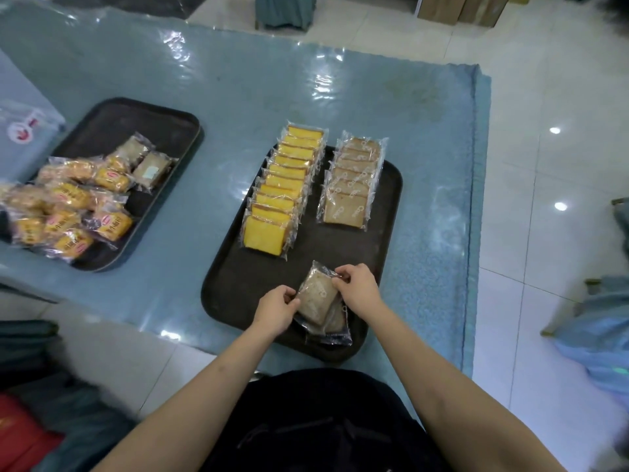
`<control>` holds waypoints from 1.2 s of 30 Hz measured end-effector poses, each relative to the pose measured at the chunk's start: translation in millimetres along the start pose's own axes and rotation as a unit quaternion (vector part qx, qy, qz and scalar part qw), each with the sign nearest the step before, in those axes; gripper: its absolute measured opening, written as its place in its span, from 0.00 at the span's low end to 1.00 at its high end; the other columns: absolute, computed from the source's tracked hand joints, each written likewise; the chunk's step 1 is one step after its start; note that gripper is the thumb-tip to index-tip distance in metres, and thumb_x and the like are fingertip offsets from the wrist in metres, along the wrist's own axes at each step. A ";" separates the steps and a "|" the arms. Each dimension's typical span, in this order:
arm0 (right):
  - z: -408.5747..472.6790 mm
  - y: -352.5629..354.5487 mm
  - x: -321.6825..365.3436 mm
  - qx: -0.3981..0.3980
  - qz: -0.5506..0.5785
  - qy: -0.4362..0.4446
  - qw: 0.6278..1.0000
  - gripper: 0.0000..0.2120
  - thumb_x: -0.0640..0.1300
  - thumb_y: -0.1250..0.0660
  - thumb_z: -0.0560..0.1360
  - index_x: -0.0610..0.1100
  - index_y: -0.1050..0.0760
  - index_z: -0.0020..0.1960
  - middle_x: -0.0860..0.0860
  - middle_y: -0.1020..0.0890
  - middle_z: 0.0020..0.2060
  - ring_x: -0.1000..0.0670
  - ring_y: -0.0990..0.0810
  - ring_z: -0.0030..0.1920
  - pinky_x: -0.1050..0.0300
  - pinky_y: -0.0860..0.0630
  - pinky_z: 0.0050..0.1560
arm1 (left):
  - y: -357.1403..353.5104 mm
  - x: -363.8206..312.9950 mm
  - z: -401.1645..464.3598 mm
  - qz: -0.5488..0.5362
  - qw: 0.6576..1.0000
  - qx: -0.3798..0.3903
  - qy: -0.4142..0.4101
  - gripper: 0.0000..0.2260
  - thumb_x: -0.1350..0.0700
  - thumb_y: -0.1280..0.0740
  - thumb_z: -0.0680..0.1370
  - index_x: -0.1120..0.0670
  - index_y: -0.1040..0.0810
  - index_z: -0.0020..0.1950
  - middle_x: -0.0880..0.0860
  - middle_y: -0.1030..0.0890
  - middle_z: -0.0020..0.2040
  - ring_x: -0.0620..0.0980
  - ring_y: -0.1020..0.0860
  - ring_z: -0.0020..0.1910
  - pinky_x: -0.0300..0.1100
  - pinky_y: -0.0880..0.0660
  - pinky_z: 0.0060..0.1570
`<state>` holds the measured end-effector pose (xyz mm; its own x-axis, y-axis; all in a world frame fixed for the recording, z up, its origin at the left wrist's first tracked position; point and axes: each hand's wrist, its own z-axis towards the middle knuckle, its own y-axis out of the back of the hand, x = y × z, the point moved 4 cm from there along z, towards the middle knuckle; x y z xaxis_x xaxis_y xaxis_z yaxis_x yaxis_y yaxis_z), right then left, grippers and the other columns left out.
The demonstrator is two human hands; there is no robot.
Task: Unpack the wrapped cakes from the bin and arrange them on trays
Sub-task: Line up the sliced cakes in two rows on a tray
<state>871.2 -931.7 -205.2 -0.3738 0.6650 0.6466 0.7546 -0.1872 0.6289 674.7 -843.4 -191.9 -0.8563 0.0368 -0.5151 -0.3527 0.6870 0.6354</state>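
Glossy white floor tiles surround a desk (pixel 340 107) covered in blue cloth under clear plastic sheeting. Near the desk's front edge sits a dark tray (pixel 388 206) carrying 2 rows of wrapped cakes: a row of yellow cake slices (pixel 282 185) overlapping like shingles on the left, and a row of brown cake slices (pixel 354 178) on the right, whose clear wrappers bear pale printed lettering too small to read. At the tray's near end, the left hand (pixel 275 310) and right hand (pixel 357 287) both pinch the wrapper edges of a brown wrapped cake (pixel 316 296), held tilted just above 1 or 2 more brown packs (pixel 337 323) lying on the tray. Well apart to the left, a second dark tray (pixel 149 131) holds a loose heap of orange-wrapped buns (pixel 71 212) with red oval logos, the writing unreadable, plus 2 brownish packs (pixel 146 161) beside them. A pale blue container (pixel 23 131) with a red-and-white sticker stands at the far left edge.
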 end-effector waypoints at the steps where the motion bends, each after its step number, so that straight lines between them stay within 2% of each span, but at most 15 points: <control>1: -0.9 -0.4 0.3 -0.003 -0.005 0.005 1.000 0.14 0.48 0.28 0.80 0.45 0.18 0.65 0.48 0.24 0.56 0.48 0.19 0.55 0.54 0.24 0.65 | -0.4 1.2 -0.7 0.000 1.000 -0.001 0.005 0.14 0.54 0.30 0.81 0.56 0.20 0.66 0.54 0.16 0.58 0.53 0.19 0.59 0.40 0.29 0.54; 4: -4.5 2.1 1.5 -0.005 0.024 -0.006 1.000 0.10 0.46 0.28 0.80 0.47 0.17 0.61 0.50 0.24 0.55 0.51 0.21 0.52 0.55 0.24 0.62 | -1.2 1.8 -2.2 -0.009 1.000 -0.003 0.014 0.12 0.56 0.31 0.81 0.56 0.19 0.64 0.53 0.16 0.57 0.51 0.19 0.58 0.38 0.29 0.53; 8: -7.9 9.2 0.3 -0.006 0.074 -0.027 0.997 0.07 0.46 0.29 0.80 0.49 0.18 0.58 0.53 0.19 0.52 0.54 0.21 0.51 0.59 0.26 0.53 | 1.3 -3.0 0.4 -0.016 1.000 -0.003 0.001 0.11 0.56 0.30 0.82 0.54 0.19 0.63 0.52 0.16 0.55 0.49 0.21 0.55 0.40 0.28 0.53; 12: -8.9 15.7 -7.5 -0.022 0.158 -0.053 0.986 0.03 0.45 0.27 0.79 0.48 0.18 0.52 0.54 0.16 0.46 0.52 0.17 0.49 0.60 0.24 0.46 | 4.3 -7.6 4.6 -0.038 0.999 0.005 -0.034 0.10 0.56 0.30 0.82 0.52 0.18 0.63 0.48 0.17 0.53 0.47 0.20 0.55 0.40 0.28 0.55; 14: -10.6 19.6 -8.3 -0.037 0.211 -0.061 0.975 0.03 0.45 0.26 0.78 0.46 0.17 0.51 0.53 0.15 0.46 0.52 0.17 0.49 0.60 0.22 0.48 | 10.5 -10.9 7.2 -0.060 0.997 -0.004 -0.050 0.09 0.56 0.30 0.82 0.51 0.17 0.62 0.46 0.18 0.52 0.47 0.20 0.55 0.40 0.27 0.55; 17: -14.6 21.4 -9.6 -0.046 0.261 -0.061 0.962 0.06 0.48 0.27 0.79 0.48 0.17 0.54 0.53 0.14 0.49 0.53 0.16 0.52 0.57 0.20 0.54 | 18.8 -17.0 12.2 -0.085 0.994 -0.012 -0.066 0.08 0.56 0.30 0.82 0.49 0.17 0.59 0.45 0.17 0.52 0.45 0.20 0.54 0.41 0.27 0.56; 21: -18.5 19.6 -7.3 -0.023 0.283 -0.037 0.958 0.09 0.47 0.29 0.81 0.48 0.16 0.59 0.53 0.13 0.52 0.53 0.15 0.54 0.54 0.19 0.59 | 25.1 -26.6 20.1 -0.120 0.988 -0.012 -0.093 0.07 0.58 0.29 0.81 0.45 0.17 0.53 0.44 0.17 0.51 0.44 0.20 0.53 0.41 0.24 0.55; 25: -21.2 21.0 -9.0 -0.037 0.286 -0.047 0.956 0.09 0.47 0.30 0.82 0.47 0.16 0.60 0.53 0.13 0.52 0.53 0.15 0.54 0.50 0.19 0.62 | 30.3 -37.3 29.6 -0.136 0.984 -0.016 -0.116 0.07 0.59 0.29 0.81 0.46 0.17 0.53 0.44 0.17 0.51 0.43 0.20 0.53 0.42 0.23 0.56; 29: -22.9 25.8 -7.4 -0.056 0.298 -0.055 0.951 0.06 0.46 0.30 0.82 0.49 0.16 0.58 0.53 0.14 0.52 0.53 0.15 0.53 0.52 0.18 0.59 | 34.5 -47.5 39.7 -0.175 0.976 -0.022 -0.125 0.07 0.59 0.27 0.80 0.46 0.17 0.51 0.45 0.16 0.52 0.44 0.20 0.54 0.44 0.22 0.58; 33: -25.0 31.6 -5.1 -0.089 0.331 -0.063 0.937 0.06 0.43 0.33 0.83 0.48 0.18 0.56 0.50 0.15 0.52 0.51 0.16 0.53 0.57 0.19 0.53 | 35.7 -56.5 44.5 -0.195 0.973 -0.016 -0.125 0.07 0.55 0.27 0.80 0.49 0.19 0.58 0.45 0.18 0.54 0.42 0.21 0.55 0.40 0.24 0.57; 36: -22.4 32.5 -5.6 -0.111 0.365 -0.081 0.921 0.06 0.43 0.34 0.84 0.46 0.18 0.56 0.46 0.15 0.52 0.47 0.16 0.53 0.46 0.17 0.55 | 37.3 -60.5 47.8 -0.206 0.970 -0.013 -0.127 0.10 0.56 0.27 0.80 0.49 0.21 0.60 0.43 0.20 0.54 0.39 0.22 0.55 0.38 0.26 0.56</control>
<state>885.8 -957.7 -178.8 0.2895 0.3989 0.8701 0.6373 -0.7585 0.1358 731.4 -785.4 -164.5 -0.5217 -0.0566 -0.8513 -0.6570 0.6632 0.3585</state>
